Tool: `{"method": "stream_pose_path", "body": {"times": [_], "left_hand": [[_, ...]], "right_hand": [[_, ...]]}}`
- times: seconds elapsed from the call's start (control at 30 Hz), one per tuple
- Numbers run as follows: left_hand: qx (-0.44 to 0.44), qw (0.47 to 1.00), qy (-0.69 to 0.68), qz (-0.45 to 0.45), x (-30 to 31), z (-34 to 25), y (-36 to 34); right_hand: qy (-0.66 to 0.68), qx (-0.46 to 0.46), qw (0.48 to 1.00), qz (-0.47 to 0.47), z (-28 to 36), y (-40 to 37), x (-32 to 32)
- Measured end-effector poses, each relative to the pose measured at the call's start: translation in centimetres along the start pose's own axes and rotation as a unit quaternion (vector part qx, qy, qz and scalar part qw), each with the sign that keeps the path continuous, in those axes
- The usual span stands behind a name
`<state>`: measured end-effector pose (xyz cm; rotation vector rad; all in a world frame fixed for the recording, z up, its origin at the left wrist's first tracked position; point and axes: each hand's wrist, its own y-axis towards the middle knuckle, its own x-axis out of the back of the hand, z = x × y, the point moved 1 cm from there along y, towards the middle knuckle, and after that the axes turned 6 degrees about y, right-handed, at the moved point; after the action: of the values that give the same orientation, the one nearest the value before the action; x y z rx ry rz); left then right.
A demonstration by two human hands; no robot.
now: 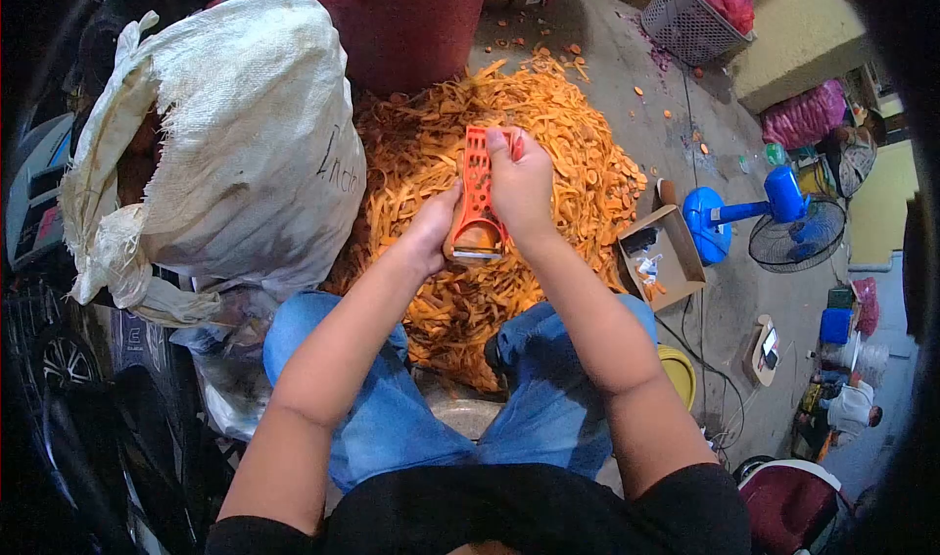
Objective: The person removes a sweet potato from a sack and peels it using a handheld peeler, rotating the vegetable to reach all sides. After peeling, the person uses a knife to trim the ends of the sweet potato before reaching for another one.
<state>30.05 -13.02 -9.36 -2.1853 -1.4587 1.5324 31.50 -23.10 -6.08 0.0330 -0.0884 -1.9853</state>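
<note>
My right hand [522, 185] is wrapped round a red-orange plastic peeler [479, 178], its thumb lying along the handle. Rows of holes run down the handle, and a metal blade crosses the end nearer to me. Just left of the peeler, my left hand [434, 227] is curled with its thumb up by the peeler's edge. Its fingers are hidden behind the tool. Orange shows through the peeler's opening; whether it is a carrot in the left hand or the peelings behind, I cannot make out. Below both hands spreads a large heap of orange peelings [578, 154].
A white woven sack [255, 154] bulges at the left. Behind the heap stands a red tub [401, 26]. To the right are a cardboard box [676, 252], a blue fan [710, 224] and a cable on the floor. A person [850, 408] is far off at the right.
</note>
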Motion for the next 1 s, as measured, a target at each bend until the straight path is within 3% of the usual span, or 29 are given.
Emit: {"method": "stream_pose_path", "body": {"times": [0.07, 0.13, 0.2, 0.27, 0.3, 0.37, 0.47, 0.57, 0.63, 0.7, 0.77, 0.83, 0.93, 1.0], "left_hand": [[0.013, 0.995, 0.102, -0.012, -0.1, -0.2, -0.4], [0.057, 0.972, 0.228, 0.012, -0.4, -0.6, -1.3], [0.064, 0.965, 0.254, 0.027, -0.4, -0.3, -1.6], [0.071, 0.965, 0.252, 0.031, -1.0, -0.3, -2.3], [0.071, 0.964, 0.253, 0.032, -1.0, -0.4, -2.3], [0.06, 0.985, 0.161, 0.014, -0.9, -1.1, -2.0], [0.045, 0.991, 0.128, 0.019, -0.2, -1.0, -0.8], [0.03, 0.995, 0.093, 0.005, 0.1, -0.7, -0.1], [-0.004, 0.995, 0.091, -0.047, -0.1, -0.7, -0.3], [0.002, 0.99, 0.138, -0.005, 0.0, -1.0, -0.6], [0.004, 0.981, 0.187, 0.041, -0.5, -1.2, -0.9], [0.065, 0.967, 0.237, 0.062, -0.7, -0.6, -1.9], [0.074, 0.979, 0.187, 0.045, -1.3, -0.8, -2.3], [0.069, 0.985, 0.15, 0.045, -1.4, -1.1, -2.1]], "right_hand": [[-0.094, 0.024, 0.995, -0.006, 0.7, 0.0, 0.3], [-0.2, 0.124, 0.966, -0.107, -1.5, 3.1, 2.2], [-0.194, 0.056, 0.959, -0.196, -1.5, 6.3, 5.8], [-0.213, 0.093, 0.933, -0.275, -1.8, 7.7, 8.6], [-0.212, 0.093, 0.933, -0.277, -2.0, 7.9, 8.6], [-0.036, -0.014, 0.969, -0.244, -2.6, 8.5, 8.5], [0.028, 0.07, 0.991, -0.113, -1.3, 4.1, 3.0], [-0.003, 0.112, 0.993, -0.033, 0.4, 0.1, -0.1], [-0.083, 0.056, 0.995, -0.002, 0.0, -0.5, -0.2], [-0.12, 0.089, 0.989, -0.02, -0.1, 0.3, 0.5], [-0.174, 0.132, 0.97, -0.107, -1.2, 3.1, 2.1], [-0.18, 0.057, 0.963, -0.192, -1.8, 6.4, 5.7], [-0.211, 0.043, 0.943, -0.252, -2.4, 8.1, 8.5], [-0.035, 0.0, 0.972, -0.234, -2.3, 7.7, 7.9]]}}
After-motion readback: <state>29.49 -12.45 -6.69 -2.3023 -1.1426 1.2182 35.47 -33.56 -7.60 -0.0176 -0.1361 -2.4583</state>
